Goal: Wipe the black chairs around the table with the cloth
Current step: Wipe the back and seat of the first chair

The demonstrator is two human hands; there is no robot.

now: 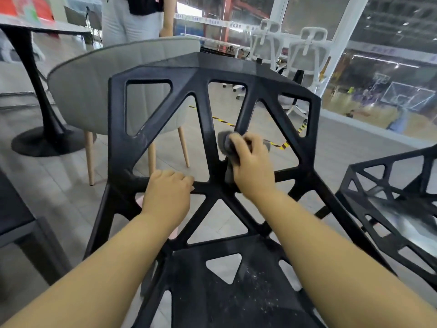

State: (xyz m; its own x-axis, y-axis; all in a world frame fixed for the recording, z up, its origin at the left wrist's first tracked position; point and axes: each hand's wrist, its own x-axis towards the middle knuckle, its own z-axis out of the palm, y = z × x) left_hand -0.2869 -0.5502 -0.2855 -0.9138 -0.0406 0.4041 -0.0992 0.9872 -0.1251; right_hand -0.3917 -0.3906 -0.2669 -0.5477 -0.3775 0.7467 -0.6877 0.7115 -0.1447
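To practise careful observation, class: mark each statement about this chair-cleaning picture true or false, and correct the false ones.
1. The right hand presses a grey cloth against the backrest of the black chair. True.
2. The left hand holds a spray bottle. False: it grips a backrest bar.
3. The seat is spotless. False: pale specks lie on it.
4. A second black chair stands to the right. True.
5. The grey chair behind has wooden legs. True.

No writing can be read. The white banner [212, 21] at twelve o'clock carries marks too blurred to make out.
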